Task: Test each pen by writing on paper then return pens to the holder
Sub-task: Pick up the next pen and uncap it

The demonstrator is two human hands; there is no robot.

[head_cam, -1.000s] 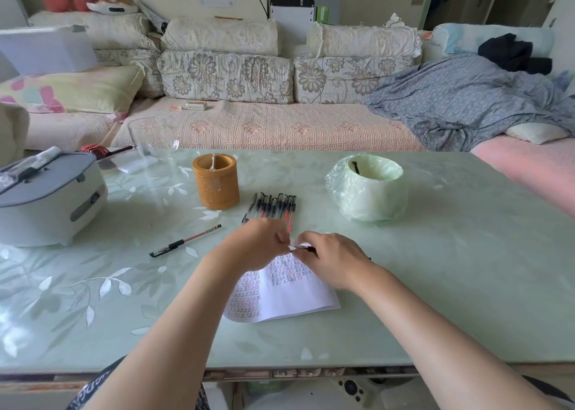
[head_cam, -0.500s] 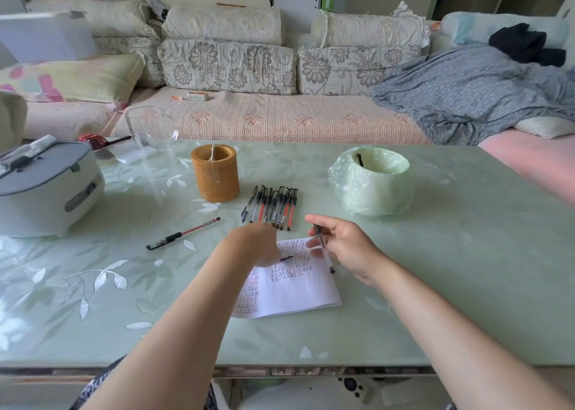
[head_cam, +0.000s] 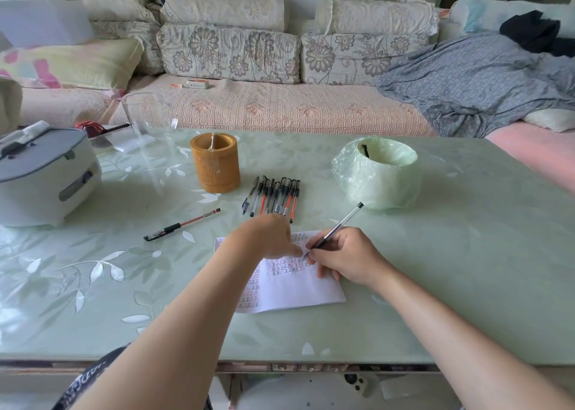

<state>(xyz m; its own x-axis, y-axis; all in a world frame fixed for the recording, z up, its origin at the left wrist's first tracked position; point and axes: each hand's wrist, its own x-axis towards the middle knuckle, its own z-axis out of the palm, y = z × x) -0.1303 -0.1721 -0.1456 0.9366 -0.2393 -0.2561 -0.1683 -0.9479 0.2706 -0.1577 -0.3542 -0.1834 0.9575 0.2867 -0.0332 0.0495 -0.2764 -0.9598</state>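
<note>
My right hand (head_cam: 345,260) grips an uncapped clear pen with a black grip (head_cam: 339,222), its tip touching the white paper (head_cam: 295,291), which carries rows of red and black marks. My left hand (head_cam: 264,238) rests on the paper's upper left part, back toward the camera and fingers curled; whatever lies under it is hidden. Several capped black and red pens (head_cam: 273,198) lie in a row just beyond the paper. One red pen (head_cam: 182,224) lies alone to the left. The round orange-brown holder (head_cam: 216,166) stands behind them with one thin stick in it.
A green plastic-wrapped bowl (head_cam: 376,173) sits right of the pens. A grey and white appliance (head_cam: 40,173) fills the table's left side, with a clear glass (head_cam: 149,113) behind it. A sofa with cushions and a blanket runs along the far edge.
The hands pulled apart above the paper. My right hand turned the pen into a writing grip and lowered its tip onto the paper; my left hand settled on the sheet.
</note>
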